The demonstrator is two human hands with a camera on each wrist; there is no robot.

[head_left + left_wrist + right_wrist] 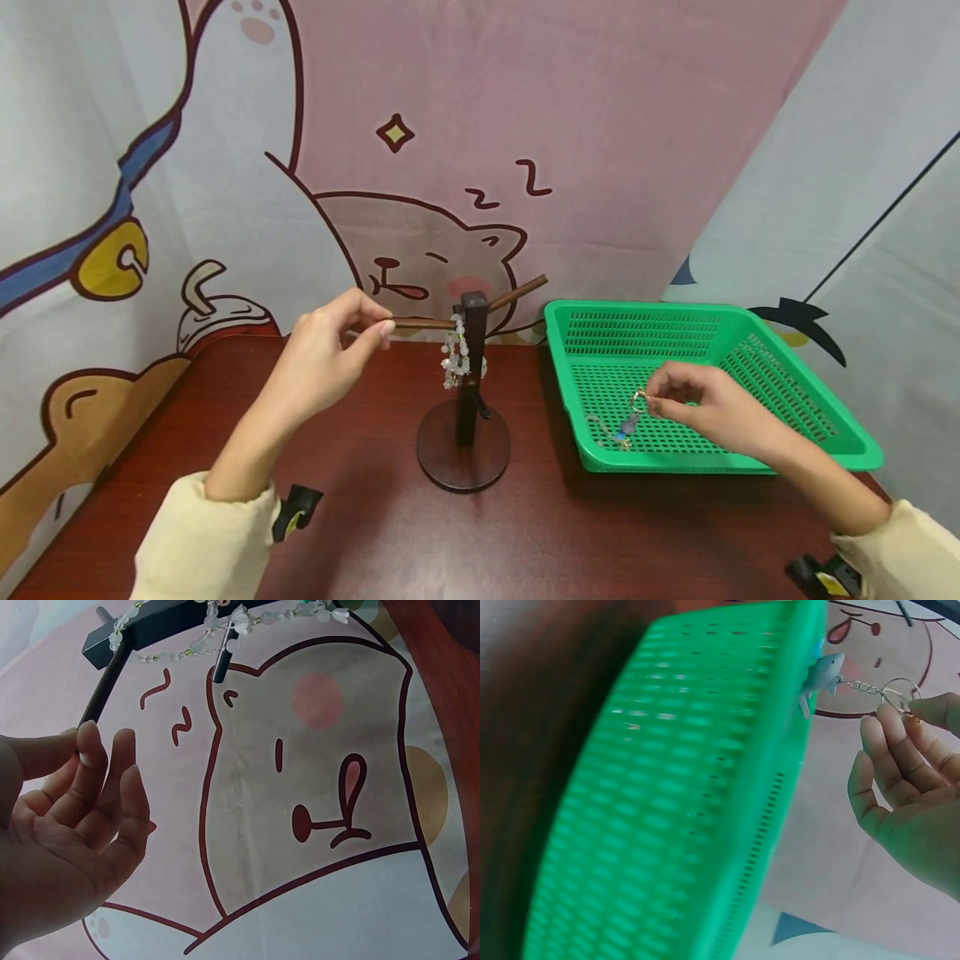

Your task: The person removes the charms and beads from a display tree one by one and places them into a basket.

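A dark wooden stand with a round base rises from the table, a thin peg sticking out on each side. My left hand pinches the tip of the left peg between thumb and fingers. Against the post, a clear and white bead bracelet hangs from that peg. Over the green basket, my right hand pinches the ring of a keychain. A small grey-blue dolphin-like charm dangles from its chain. Near the charm, a thin chain-like strand shows against the basket floor.
The basket stands on the reddish-brown table, right of the stand. Behind both hangs a pink and white cloth with cartoon animals. Each sleeve cuff carries a black strap.
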